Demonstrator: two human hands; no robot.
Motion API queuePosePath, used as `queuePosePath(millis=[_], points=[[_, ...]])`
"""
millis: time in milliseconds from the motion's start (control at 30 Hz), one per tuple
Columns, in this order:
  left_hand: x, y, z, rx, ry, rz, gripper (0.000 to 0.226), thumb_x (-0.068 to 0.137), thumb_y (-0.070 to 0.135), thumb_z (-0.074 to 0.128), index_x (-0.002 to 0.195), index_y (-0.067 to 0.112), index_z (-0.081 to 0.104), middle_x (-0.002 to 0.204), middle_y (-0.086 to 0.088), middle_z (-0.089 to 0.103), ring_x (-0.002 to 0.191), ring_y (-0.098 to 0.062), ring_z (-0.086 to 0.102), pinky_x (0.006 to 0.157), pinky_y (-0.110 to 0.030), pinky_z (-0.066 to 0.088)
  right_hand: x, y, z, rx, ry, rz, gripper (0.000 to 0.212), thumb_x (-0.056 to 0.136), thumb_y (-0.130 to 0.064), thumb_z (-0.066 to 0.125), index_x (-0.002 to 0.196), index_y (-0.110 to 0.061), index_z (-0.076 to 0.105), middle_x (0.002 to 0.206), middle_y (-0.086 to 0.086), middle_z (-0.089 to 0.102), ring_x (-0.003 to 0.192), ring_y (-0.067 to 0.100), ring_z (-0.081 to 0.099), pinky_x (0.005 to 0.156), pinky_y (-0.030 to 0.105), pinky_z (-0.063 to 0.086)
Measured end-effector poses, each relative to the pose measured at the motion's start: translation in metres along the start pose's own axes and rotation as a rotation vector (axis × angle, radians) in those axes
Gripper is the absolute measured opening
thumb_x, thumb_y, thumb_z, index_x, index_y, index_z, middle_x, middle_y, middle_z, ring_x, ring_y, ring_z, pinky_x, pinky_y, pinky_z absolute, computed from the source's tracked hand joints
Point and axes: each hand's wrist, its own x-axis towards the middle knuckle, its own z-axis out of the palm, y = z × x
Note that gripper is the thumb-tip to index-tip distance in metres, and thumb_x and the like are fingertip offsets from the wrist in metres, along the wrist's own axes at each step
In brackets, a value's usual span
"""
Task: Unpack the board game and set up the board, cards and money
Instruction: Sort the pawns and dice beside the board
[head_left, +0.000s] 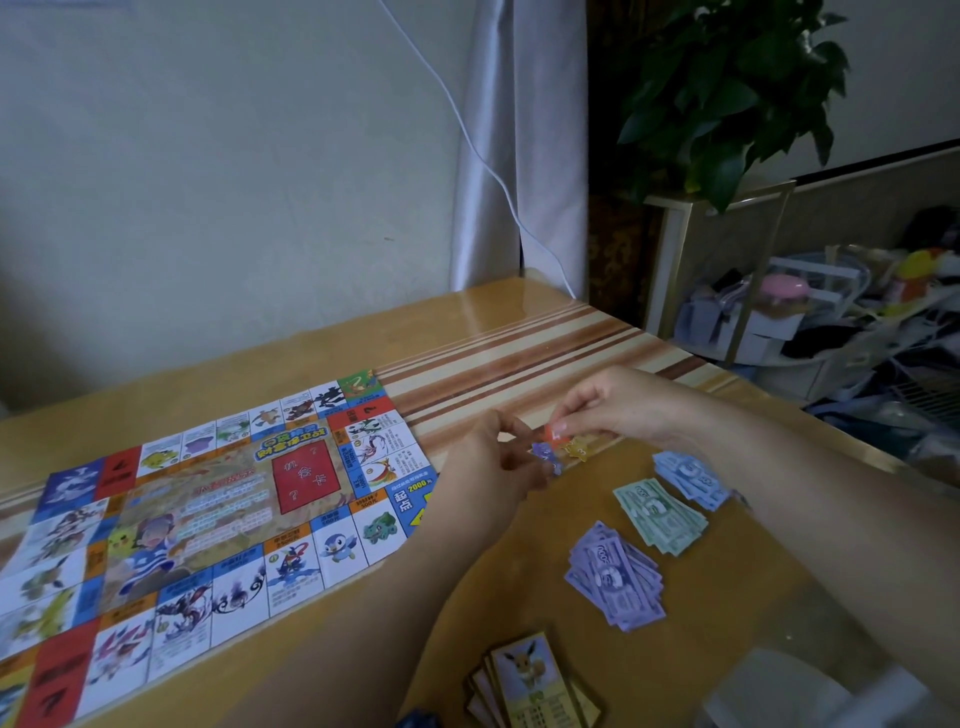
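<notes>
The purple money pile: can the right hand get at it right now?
Probably yes: the purple money pile lies uncovered on the table, nearer than the right hand, nothing between them. But that hand pinches a small orange piece, so it would need freeing first.

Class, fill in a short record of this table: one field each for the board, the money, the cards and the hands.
Board: board unfolded flat on the table, left of the hands
Money: three piles right of the board: blue notes, green notes, purple notes
Cards: cards in a loose stack nearest the camera
Hands: left hand pinches a purple piece; right hand pinches an orange piece; a yellow piece is beside them
</notes>
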Motion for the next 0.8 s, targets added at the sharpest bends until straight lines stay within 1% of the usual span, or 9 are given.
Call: queuePosePath(millis=[67, 133, 200, 233, 367, 500, 633, 733, 800], points=[[0.001, -0.008, 0.003, 0.329, -0.074, 0.053, 0.020, 0.089, 0.013, 0.061, 0.103, 0.025, 0.056, 0.094, 0.004, 0.070, 0.087, -0.009, 0.066, 0.078, -0.027, 0.055, 0.005, 0.013, -0.010, -0.102, 0.154, 0.045, 0.008, 0.079, -0.026, 0.074, 0.086, -0.021, 0.074, 0.088, -0.006, 0.070, 0.088, 0.010, 0.061, 0.079, 0.027, 0.045], [0.000, -0.012, 0.007, 0.617, -0.228, 0.132, 0.027, 0.092, 0.012, 0.052, 0.115, 0.023, 0.061, 0.110, 0.004, 0.067, 0.103, -0.012, 0.062, 0.089, -0.028, 0.051, 0.010, 0.030, -0.015, -0.174, 0.261, 0.096, 0.008, 0.081, -0.021, 0.072, 0.088, -0.016, 0.073, 0.094, 0.000, 0.070, 0.094, 0.015, 0.061, 0.083, 0.030, 0.046], [-0.002, -0.011, 0.008, 0.809, -0.320, 0.199, 0.032, 0.095, 0.013, 0.047, 0.122, 0.024, 0.060, 0.119, 0.002, 0.064, 0.111, -0.015, 0.058, 0.093, -0.032, 0.049, 0.016, 0.043, -0.014, -0.205, 0.299, 0.129, 0.002, 0.082, -0.016, 0.071, 0.080, -0.016, 0.071, 0.093, 0.003, 0.070, 0.094, 0.017, 0.062, 0.085, 0.030, 0.047], [-0.003, -0.011, 0.008, 0.867, -0.332, 0.220, 0.034, 0.096, 0.014, 0.045, 0.124, 0.026, 0.059, 0.121, 0.001, 0.063, 0.111, -0.017, 0.058, 0.092, -0.034, 0.050, 0.018, 0.047, -0.012, -0.223, 0.304, 0.138, 0.007, 0.082, -0.015, 0.070, 0.076, -0.018, 0.070, 0.092, 0.003, 0.070, 0.092, 0.016, 0.061, 0.084, 0.029, 0.047], [-0.001, -0.013, 0.006, 0.993, -0.322, 0.282, 0.036, 0.098, 0.016, 0.040, 0.128, 0.031, 0.055, 0.118, -0.004, 0.062, 0.106, -0.021, 0.060, 0.086, -0.036, 0.053, 0.027, 0.054, -0.004, -0.281, 0.340, 0.145, 0.010, 0.086, -0.014, 0.067, 0.076, -0.017, 0.070, 0.093, 0.002, 0.069, 0.087, 0.014, 0.059, 0.080, 0.028, 0.046], [0.001, -0.015, 0.005, 1.006, -0.317, 0.315, 0.033, 0.099, 0.018, 0.041, 0.126, 0.030, 0.056, 0.117, -0.002, 0.063, 0.105, -0.020, 0.060, 0.087, -0.037, 0.052, 0.030, 0.055, 0.002, -0.406, 0.392, 0.161, 0.017, 0.088, -0.018, 0.063, 0.072, -0.022, 0.067, 0.089, 0.000, 0.069, 0.085, 0.017, 0.062, 0.081, 0.036, 0.053], [0.001, -0.014, 0.005, 1.044, -0.319, 0.323, 0.035, 0.100, 0.017, 0.039, 0.128, 0.029, 0.055, 0.117, -0.003, 0.063, 0.104, -0.021, 0.061, 0.086, -0.038, 0.053, 0.025, 0.052, 0.005, -0.526, 0.426, 0.167, 0.024, 0.089, -0.023, 0.062, 0.066, -0.029, 0.061, 0.088, -0.002, 0.069, 0.084, 0.019, 0.062, 0.078, 0.036, 0.053], [-0.005, -0.012, 0.006, 1.091, -0.319, 0.328, 0.035, 0.100, 0.012, 0.038, 0.128, 0.024, 0.054, 0.113, -0.008, 0.062, 0.100, -0.025, 0.062, 0.078, -0.037, 0.053, 0.019, 0.046, 0.009, -0.568, 0.446, 0.142, 0.019, 0.091, -0.024, 0.060, 0.072, -0.028, 0.063, 0.091, -0.003, 0.069, 0.086, 0.019, 0.061, 0.083, 0.037, 0.050], [-0.009, -0.013, 0.007, 1.103, -0.340, 0.320, 0.034, 0.099, 0.010, 0.039, 0.127, 0.021, 0.053, 0.109, -0.010, 0.062, 0.099, -0.027, 0.061, 0.075, -0.037, 0.052, 0.013, 0.036, 0.013, -0.572, 0.465, 0.098, 0.015, 0.091, -0.024, 0.058, 0.079, -0.023, 0.067, 0.090, -0.003, 0.069, 0.085, 0.018, 0.061, 0.086, 0.038, 0.048]])
